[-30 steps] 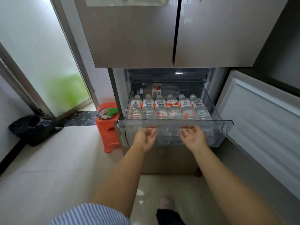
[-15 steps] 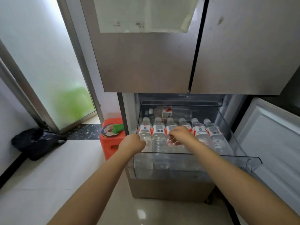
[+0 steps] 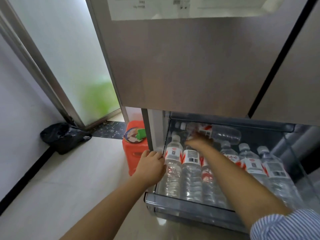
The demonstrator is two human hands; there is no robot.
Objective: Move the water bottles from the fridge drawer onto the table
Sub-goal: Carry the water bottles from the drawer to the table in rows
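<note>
The clear fridge drawer (image 3: 190, 205) is pulled out and holds a row of several upright water bottles with red and white labels. My left hand (image 3: 150, 164) curls round the side of the leftmost bottle (image 3: 173, 163) at the drawer's left wall. My right hand (image 3: 199, 142) is blurred. It stretches over the caps of the row toward one bottle lying on its side (image 3: 223, 134) at the back. It holds nothing that I can see. My right forearm hides part of the third bottle.
The closed upper fridge doors (image 3: 190, 66) hang just above the drawer. An orange plastic stool (image 3: 133, 149) stands left of the fridge. A black bag (image 3: 62, 135) lies by the frosted glass door (image 3: 60, 58). Pale tiled floor (image 3: 69, 187) spreads to the left.
Both hands left the drawer's front edge and went in among the bottles. The left now holds the leftmost bottle, and the right has moved from the middle caps toward the back. My head moved closer.
</note>
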